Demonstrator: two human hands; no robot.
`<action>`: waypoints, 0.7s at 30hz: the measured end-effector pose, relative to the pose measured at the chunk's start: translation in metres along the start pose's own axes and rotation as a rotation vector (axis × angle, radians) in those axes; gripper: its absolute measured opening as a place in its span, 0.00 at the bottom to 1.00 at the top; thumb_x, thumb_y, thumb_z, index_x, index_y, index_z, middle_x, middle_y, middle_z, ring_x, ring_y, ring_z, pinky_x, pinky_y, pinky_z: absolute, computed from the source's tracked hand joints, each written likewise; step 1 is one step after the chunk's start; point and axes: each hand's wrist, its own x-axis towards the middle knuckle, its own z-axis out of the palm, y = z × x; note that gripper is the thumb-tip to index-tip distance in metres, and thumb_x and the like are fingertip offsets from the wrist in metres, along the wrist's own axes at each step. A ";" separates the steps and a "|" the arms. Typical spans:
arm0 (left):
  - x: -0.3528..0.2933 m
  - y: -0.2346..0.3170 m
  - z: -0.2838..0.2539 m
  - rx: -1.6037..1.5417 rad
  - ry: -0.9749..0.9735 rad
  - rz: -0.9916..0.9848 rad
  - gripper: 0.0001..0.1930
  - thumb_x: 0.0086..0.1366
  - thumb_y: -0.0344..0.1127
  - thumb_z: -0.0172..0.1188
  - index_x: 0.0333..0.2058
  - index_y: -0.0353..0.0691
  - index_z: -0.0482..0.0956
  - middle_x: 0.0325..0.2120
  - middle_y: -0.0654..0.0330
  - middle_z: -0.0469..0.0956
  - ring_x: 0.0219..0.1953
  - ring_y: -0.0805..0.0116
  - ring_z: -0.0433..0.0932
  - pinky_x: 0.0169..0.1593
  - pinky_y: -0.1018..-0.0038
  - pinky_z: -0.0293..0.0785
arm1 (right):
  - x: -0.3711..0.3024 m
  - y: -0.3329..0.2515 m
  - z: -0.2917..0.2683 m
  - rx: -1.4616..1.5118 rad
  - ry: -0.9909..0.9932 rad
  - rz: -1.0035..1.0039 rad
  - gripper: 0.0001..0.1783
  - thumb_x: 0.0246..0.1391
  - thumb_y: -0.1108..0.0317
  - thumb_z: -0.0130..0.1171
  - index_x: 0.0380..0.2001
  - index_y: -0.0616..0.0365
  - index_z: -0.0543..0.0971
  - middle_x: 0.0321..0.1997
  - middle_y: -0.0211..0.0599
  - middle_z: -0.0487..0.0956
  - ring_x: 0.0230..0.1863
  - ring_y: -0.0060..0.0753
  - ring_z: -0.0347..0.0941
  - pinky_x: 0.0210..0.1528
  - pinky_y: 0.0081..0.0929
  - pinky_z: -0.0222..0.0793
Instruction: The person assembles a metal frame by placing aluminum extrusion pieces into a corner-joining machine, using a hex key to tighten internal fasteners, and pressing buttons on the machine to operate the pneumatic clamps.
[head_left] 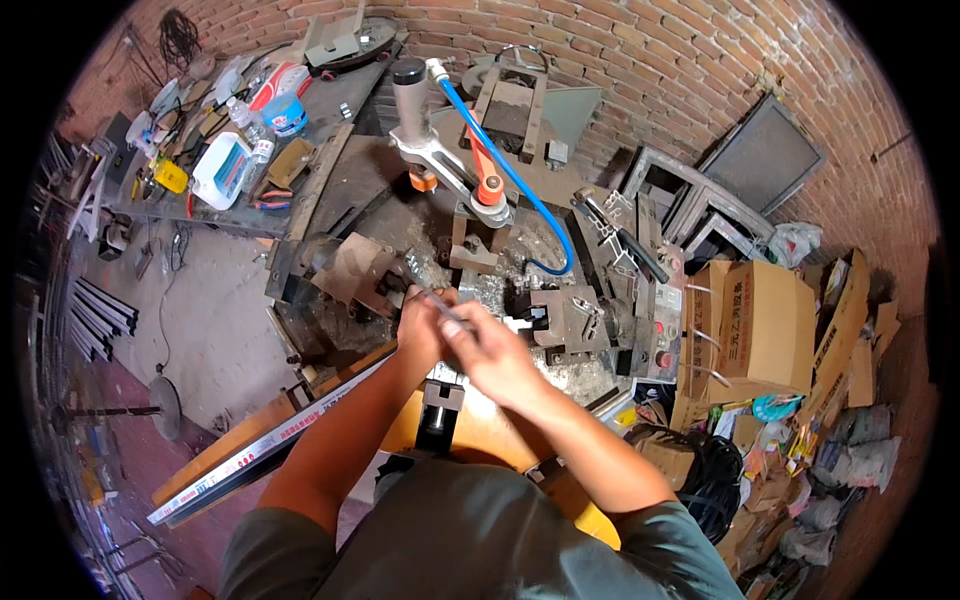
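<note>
My right hand [485, 350] is closed round a slim grey rod-shaped tool [436, 299]. The tool slants up and left across my left hand toward a brown metal block [355, 268] on the work table. My left hand [421, 328] is beside that block, its fingers closed and partly hidden by the right hand. What they grip, if anything, does not show. Farther off stands a press-like fixture with a grey cylinder [411, 105], an orange lever [484, 160] and a blue hose [515, 170]. Another brown metal block [572, 318] sits right of my hands.
Metal shavings litter the table [470, 285]. A long white-faced profile [270, 440] slants out at the lower left. Bottles, including a white jug [221, 172], crowd the far-left bench. Cardboard boxes [765, 325] and scrap pile up on the right, below the brick wall [680, 70].
</note>
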 end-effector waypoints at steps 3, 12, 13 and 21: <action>0.005 0.060 -0.050 0.208 0.002 0.012 0.22 0.65 0.52 0.63 0.29 0.34 0.83 0.29 0.42 0.85 0.34 0.46 0.84 0.56 0.57 0.72 | 0.004 0.016 -0.044 -0.197 0.250 -0.280 0.13 0.73 0.59 0.60 0.45 0.57 0.84 0.28 0.49 0.84 0.29 0.45 0.84 0.35 0.41 0.78; 0.006 0.061 -0.050 0.172 0.088 0.081 0.22 0.65 0.50 0.64 0.25 0.33 0.80 0.23 0.41 0.82 0.28 0.43 0.82 0.51 0.56 0.74 | 0.032 0.020 -0.121 -0.465 0.215 -0.148 0.21 0.73 0.53 0.57 0.39 0.61 0.85 0.29 0.57 0.82 0.37 0.67 0.81 0.40 0.51 0.76; 0.006 0.061 -0.049 0.175 0.075 0.071 0.22 0.66 0.50 0.63 0.24 0.33 0.80 0.23 0.42 0.83 0.29 0.44 0.82 0.52 0.57 0.74 | 0.034 0.022 -0.121 -0.463 0.201 -0.149 0.21 0.73 0.53 0.57 0.39 0.61 0.85 0.29 0.57 0.82 0.37 0.67 0.81 0.41 0.51 0.75; 0.006 0.064 -0.051 0.199 0.074 0.073 0.23 0.66 0.50 0.62 0.24 0.33 0.80 0.23 0.43 0.83 0.28 0.46 0.82 0.52 0.58 0.73 | 0.044 0.013 -0.141 -0.666 0.116 -0.218 0.19 0.71 0.54 0.59 0.40 0.59 0.87 0.28 0.56 0.82 0.37 0.66 0.80 0.41 0.55 0.75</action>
